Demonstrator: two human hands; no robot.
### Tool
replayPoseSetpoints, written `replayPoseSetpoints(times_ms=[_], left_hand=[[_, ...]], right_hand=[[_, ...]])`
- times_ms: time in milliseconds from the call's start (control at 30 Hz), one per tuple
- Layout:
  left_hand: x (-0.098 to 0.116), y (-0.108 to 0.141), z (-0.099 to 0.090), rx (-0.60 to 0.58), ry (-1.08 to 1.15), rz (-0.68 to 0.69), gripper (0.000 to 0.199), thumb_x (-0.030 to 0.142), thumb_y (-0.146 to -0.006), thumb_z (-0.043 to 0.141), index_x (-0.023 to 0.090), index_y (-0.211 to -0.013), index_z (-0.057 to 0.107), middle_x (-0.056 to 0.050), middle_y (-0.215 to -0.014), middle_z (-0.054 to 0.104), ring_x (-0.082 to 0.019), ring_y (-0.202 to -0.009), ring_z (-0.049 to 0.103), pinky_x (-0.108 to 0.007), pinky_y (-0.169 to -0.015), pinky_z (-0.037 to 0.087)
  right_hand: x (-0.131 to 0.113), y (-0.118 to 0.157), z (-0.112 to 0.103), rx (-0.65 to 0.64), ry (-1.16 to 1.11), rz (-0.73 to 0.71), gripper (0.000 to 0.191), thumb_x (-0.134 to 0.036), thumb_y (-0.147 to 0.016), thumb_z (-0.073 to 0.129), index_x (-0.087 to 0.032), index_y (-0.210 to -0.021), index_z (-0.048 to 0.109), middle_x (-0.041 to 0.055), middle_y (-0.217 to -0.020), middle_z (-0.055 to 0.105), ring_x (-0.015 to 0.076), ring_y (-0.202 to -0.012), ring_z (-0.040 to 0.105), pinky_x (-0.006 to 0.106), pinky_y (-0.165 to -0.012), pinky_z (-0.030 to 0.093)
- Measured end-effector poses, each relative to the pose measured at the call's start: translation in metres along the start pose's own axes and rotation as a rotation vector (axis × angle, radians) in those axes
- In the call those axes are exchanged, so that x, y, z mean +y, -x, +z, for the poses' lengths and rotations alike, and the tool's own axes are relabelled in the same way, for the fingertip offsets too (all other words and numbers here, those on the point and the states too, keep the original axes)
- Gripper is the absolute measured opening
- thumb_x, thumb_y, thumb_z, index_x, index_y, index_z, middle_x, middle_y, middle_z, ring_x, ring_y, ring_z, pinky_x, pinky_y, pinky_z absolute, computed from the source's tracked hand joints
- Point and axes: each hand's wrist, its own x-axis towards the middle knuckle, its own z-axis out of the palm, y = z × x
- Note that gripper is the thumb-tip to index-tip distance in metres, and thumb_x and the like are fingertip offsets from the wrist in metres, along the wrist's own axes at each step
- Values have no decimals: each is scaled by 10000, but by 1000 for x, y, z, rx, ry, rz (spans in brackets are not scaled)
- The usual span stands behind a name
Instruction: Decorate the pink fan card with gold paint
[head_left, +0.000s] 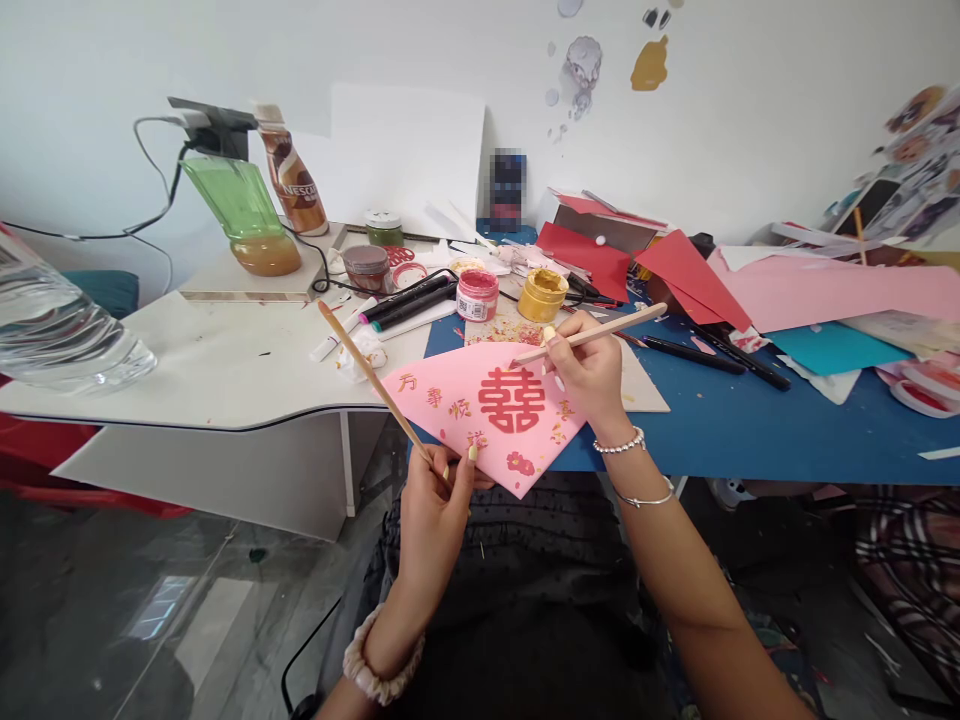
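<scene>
A sheet of pink paper (491, 450) lies tilted at the table's near edge, bearing a red double-happiness character, a red flower and smaller gold and red characters. My left hand (441, 500) grips its lower left edge and also holds a wooden paintbrush (375, 378) pointing up and left. In my right hand (586, 362) is a second wooden paintbrush (626, 322), pinched near its tip, which meets the paper just above the red character. Behind the paper stand an open jar of red paint (478, 296) and an open jar of yellow paint (543, 296).
Several markers (414, 300) lie left of the jars. A coffee bottle (291, 170) and a green container (244, 215) stand at the back left, a large clear bottle (67, 330) at far left. Red card (686, 280), pink paper strips (832, 290) and black pens (694, 355) cover the right.
</scene>
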Motion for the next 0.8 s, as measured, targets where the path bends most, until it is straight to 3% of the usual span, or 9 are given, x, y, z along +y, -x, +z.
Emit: replayPoseSetpoints(times_ms=[800], left_hand=[[0,1,0,2,17,-15,338,354,-764,590,233,-697,282,78,-631,418,-127,-565,619,-227,-506,482]], right_hand=[[1,-1,0,-16,16,-15,232,-311,-806,511,-197,-614,448,-55,-503,444,63,-441,407,231,-457,330]])
